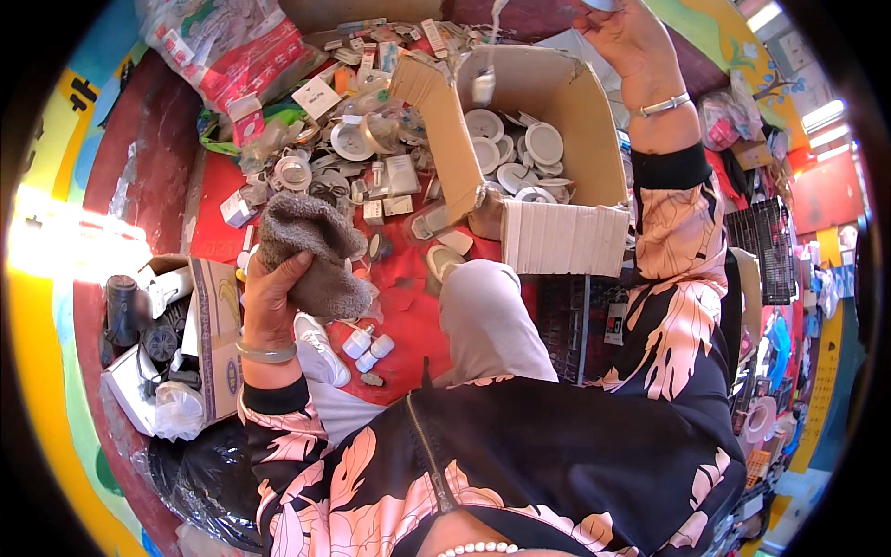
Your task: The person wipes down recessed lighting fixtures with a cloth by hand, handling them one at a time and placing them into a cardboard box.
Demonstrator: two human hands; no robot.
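A: What is held by the left hand (271,299)?

B: A grey cloth (311,252) is bunched in it, gripped from below with the fingers closed around the wad, near the left side of the scene. It seems to be kept ready as a wiping rag, though that is only judged from how it is held.

A: And the right hand (624,39)?

B: It is raised far up on the right, above the cardboard box (548,93). Something pale is pinched at its fingertips at the frame's edge, but what it is cannot be told. A small light-coloured piece (483,85) hangs below on a thin cord over the box's opening.

A: What is kept inside the box?

B: Round white lamp fittings (512,153) are piled there, loosely stacked; one flap is folded outward on the left.

A: And beyond it?

B: A red sheet (408,306) is spread on the ground, strewn with more fittings and small packets. A second box (215,334) of dark parts stands near left, beside the person's knee.
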